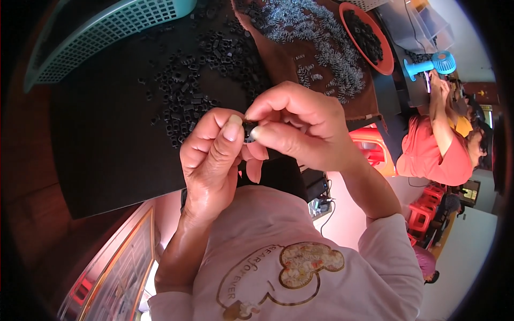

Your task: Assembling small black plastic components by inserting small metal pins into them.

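Observation:
Between my two hands, in front of my chest, is a small black plastic part [248,130], mostly hidden by the fingers. My left hand [211,152] pinches it with the thumb and curled fingers. From the other side, the thumb and index finger of my right hand [302,125] close on the same part. Whether a spring sits in it cannot be made out. Beyond the hands, many loose black plastic parts [184,101] lie spread on the dark table [112,144]. A heap of thin metal springs [342,59] rests on a brown cloth [281,56] farther right.
A teal plastic basket [107,40] stands at the far left. An orange bowl [388,63] of black pieces and a small blue fan [443,62] are at the far right. Past an orange stool [372,144], a person in a red shirt [431,144] works with their hands at the table.

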The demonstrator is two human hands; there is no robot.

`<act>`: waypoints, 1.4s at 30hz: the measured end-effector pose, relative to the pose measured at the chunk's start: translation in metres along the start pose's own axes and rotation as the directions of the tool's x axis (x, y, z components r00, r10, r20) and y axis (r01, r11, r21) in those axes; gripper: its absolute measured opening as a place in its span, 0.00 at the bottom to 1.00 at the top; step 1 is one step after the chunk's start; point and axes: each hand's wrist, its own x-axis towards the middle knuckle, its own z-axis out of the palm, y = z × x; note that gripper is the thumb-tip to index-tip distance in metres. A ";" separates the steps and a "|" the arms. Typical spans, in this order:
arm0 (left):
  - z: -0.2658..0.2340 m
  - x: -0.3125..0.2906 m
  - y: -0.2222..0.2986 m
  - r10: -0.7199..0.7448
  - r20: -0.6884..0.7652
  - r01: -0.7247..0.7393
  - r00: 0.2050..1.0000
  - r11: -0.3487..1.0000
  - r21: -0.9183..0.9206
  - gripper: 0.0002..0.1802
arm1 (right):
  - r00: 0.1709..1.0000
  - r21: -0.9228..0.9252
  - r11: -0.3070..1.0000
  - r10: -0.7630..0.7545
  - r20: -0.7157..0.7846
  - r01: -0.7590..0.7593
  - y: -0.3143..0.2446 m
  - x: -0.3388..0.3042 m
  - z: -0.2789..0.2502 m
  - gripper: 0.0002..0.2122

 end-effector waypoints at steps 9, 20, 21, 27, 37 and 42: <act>0.004 -0.004 0.003 -0.002 -0.011 0.003 1.000 0.995 0.104 0.13 | 0.948 -0.695 0.654 -0.288 0.136 0.299 0.030 0.051 -0.030 0.05; 0.001 -0.005 0.009 -0.061 -0.021 0.062 0.998 0.997 0.051 0.11 | 0.932 -0.854 0.374 -0.149 0.330 0.362 0.023 0.070 -0.018 0.05; 0.000 -0.005 0.009 -0.062 -0.014 0.063 0.998 0.997 0.053 0.11 | 0.937 -0.852 0.392 -0.117 0.329 0.348 0.020 0.072 -0.017 0.06; 0.001 -0.004 0.010 -0.088 -0.033 0.089 0.996 0.994 0.056 0.12 | 0.910 -0.839 0.371 -0.045 0.412 0.398 0.021 0.081 -0.018 0.07; 0.000 -0.003 0.006 -0.081 -0.025 0.083 0.996 0.994 0.065 0.12 | 0.894 -0.842 0.340 0.006 0.447 0.419 0.019 0.085 -0.013 0.11; 0.002 -0.002 0.004 -0.063 -0.040 0.064 0.997 0.997 0.038 0.12 | 0.925 -0.743 0.555 -0.172 0.338 0.375 0.020 0.074 -0.018 0.10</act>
